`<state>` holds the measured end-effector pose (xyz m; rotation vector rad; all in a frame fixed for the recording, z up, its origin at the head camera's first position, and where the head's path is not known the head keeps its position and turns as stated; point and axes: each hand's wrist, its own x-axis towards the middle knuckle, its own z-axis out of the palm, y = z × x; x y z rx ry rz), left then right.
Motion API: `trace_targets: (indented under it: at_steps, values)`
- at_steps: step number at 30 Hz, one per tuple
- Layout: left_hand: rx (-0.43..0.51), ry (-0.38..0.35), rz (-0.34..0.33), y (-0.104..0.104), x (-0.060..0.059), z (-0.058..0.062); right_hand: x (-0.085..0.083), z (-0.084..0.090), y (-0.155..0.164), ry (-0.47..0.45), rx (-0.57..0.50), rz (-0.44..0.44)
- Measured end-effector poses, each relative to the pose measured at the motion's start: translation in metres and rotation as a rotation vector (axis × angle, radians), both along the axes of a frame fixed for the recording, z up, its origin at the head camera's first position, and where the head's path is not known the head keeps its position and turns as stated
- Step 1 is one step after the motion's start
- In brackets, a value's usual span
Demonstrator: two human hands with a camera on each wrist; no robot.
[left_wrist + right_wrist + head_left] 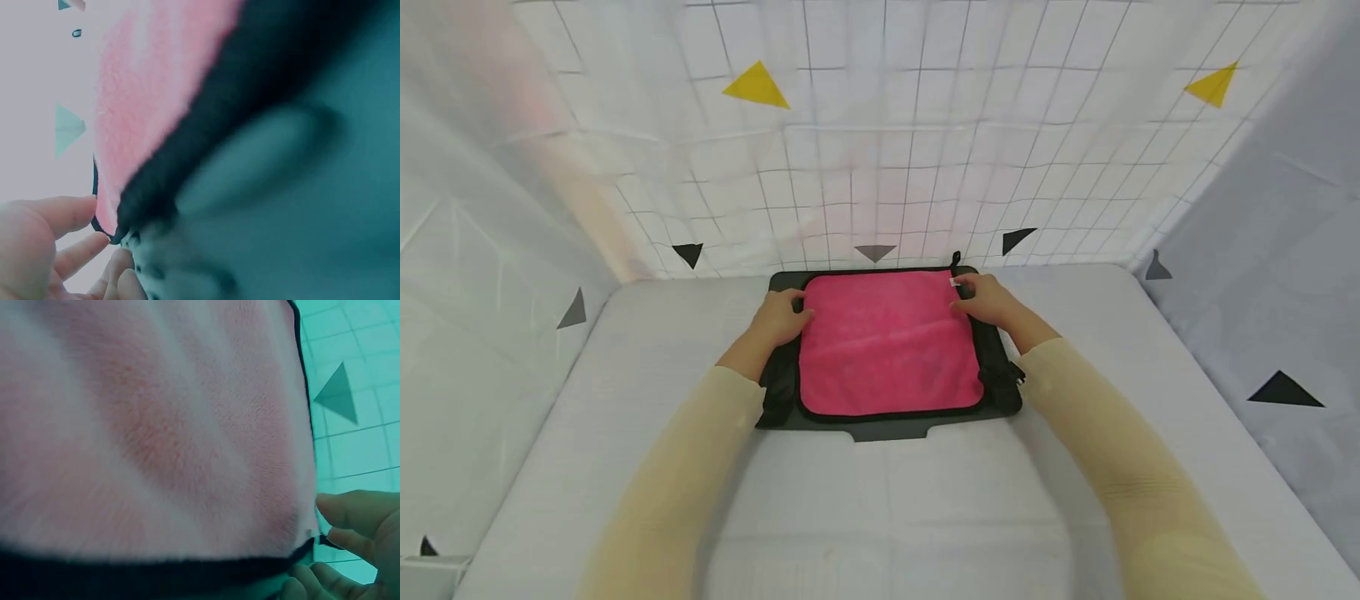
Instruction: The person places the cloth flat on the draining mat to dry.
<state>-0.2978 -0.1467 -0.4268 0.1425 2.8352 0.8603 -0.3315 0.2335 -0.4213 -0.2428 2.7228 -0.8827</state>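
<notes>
— What does the cloth look like, and where is it?

— The cloth is pink and fluffy, square, with a thin black edging. It lies flat on a dark mat near the far end of the table, and covers most of the mat.

— And the hands?

— The left hand is at the cloth's far left corner, fingers curled at the edge. In the left wrist view the fingertips sit right at the corner's black edging, though blur hides whether they pinch it. The right hand is at the far right corner, by a small white tag; thumb and fingers there close narrowly about the corner.

— What's around them?

— The table is pale grey. White sheets with a thin grid hang behind and to the sides, dotted with yellow and dark triangles. Both arms wear cream sleeves.
</notes>
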Motion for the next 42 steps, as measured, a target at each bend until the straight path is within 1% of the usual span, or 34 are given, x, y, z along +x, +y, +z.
trace_targets:
  at_steps: [3,6,9,13,20,25,27,30,35,40,42]
  values:
    - [0.015,-0.001,-0.016,-0.007,0.012,0.004,0.011,0.004,0.005,-0.027,-0.022,0.012]
    - [0.020,-0.003,-0.051,-0.014,0.026,0.006,0.023,0.007,0.012,-0.069,-0.057,0.017]
    - [0.027,-0.008,-0.075,-0.020,0.039,0.006,0.035,0.008,0.019,-0.105,-0.099,0.018]
    - [0.036,-0.017,-0.102,-0.027,0.054,0.004,0.046,0.005,0.026,-0.107,-0.112,0.043]
    - [0.066,-0.026,-0.142,-0.031,0.077,0.002,0.064,0.004,0.031,-0.106,-0.105,0.084]
    - [0.067,-0.068,-0.168,-0.028,0.093,0.001,0.076,0.006,0.032,-0.170,-0.081,0.116]
    - [0.065,-0.076,-0.176,-0.027,0.098,0.002,0.081,0.006,0.032,-0.193,-0.067,0.139]
    - [0.070,-0.059,-0.188,-0.024,0.103,0.002,0.087,0.006,0.032,-0.213,-0.056,0.165]
    - [0.118,-0.053,-0.198,-0.020,0.108,0.000,0.094,0.005,0.031,-0.232,-0.069,0.195]
    - [0.174,-0.055,-0.232,-0.017,0.111,-0.004,0.099,0.004,0.029,-0.225,-0.106,0.198]
    - [0.176,-0.048,-0.229,-0.017,0.112,-0.005,0.102,0.003,0.028,-0.217,-0.126,0.207]
